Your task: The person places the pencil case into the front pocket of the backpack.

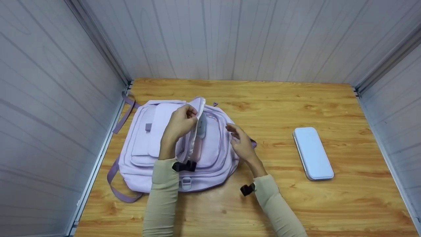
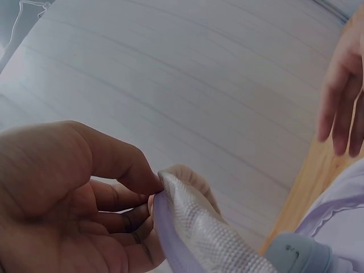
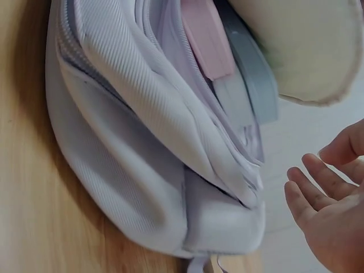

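Note:
A lilac backpack (image 1: 138, 179) lies on the wooden table. My left hand (image 1: 181, 123) pinches the edge of its front pocket flap (image 2: 199, 227) between thumb and fingers, holding it raised with the pale lining showing. Inside the opened pocket are a pink box (image 3: 207, 40) and a grey-blue item (image 3: 256, 74), both partly hidden by fabric. My right hand (image 1: 242, 143) hovers over the rounded right end of the bag, fingers loosely bent and holding nothing.
A light blue oblong case (image 1: 313, 153) lies on the table (image 1: 273, 108) to the right. Purple straps (image 1: 115, 184) trail off the bag's left side. Pale panel walls (image 1: 223, 39) enclose the table at the back and both sides.

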Available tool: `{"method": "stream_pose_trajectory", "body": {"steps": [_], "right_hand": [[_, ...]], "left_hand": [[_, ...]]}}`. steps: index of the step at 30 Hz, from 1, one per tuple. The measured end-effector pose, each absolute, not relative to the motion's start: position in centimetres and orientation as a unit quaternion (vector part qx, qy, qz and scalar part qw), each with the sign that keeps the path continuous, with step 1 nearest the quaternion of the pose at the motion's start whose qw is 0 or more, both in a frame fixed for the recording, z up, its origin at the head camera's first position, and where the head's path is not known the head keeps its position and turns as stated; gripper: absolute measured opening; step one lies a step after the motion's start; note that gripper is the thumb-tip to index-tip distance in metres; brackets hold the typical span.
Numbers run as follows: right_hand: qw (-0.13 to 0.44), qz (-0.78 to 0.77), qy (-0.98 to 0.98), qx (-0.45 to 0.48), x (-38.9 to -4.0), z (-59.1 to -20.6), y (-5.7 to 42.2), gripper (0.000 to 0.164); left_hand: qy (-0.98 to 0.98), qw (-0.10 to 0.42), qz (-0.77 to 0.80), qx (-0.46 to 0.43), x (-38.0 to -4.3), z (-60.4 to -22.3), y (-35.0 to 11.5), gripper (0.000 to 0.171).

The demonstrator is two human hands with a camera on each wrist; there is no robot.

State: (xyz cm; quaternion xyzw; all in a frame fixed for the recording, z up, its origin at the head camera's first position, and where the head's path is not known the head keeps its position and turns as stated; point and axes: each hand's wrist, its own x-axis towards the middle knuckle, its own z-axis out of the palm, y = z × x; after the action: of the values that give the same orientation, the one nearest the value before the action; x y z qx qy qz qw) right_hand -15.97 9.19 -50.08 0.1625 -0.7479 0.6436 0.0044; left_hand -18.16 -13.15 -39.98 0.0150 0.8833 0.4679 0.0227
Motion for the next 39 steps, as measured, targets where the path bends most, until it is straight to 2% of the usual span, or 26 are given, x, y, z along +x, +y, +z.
{"method": "stream_pose_trajectory", "body": {"steps": [14,39], "right_hand": [[0.083,0.626,-0.766,0.12,-13.0,-49.5,13.0,0.047],[0.203,0.58,-0.789,0.009,-10.0,-52.1,19.9,0.048]], "left_hand": [[0.883,0.022,0.469,0.021,-18.0,-40.0,-13.3,0.021],[0.875,0.029,0.482,0.017,-17.9,-40.2,-13.3,0.021]]}}
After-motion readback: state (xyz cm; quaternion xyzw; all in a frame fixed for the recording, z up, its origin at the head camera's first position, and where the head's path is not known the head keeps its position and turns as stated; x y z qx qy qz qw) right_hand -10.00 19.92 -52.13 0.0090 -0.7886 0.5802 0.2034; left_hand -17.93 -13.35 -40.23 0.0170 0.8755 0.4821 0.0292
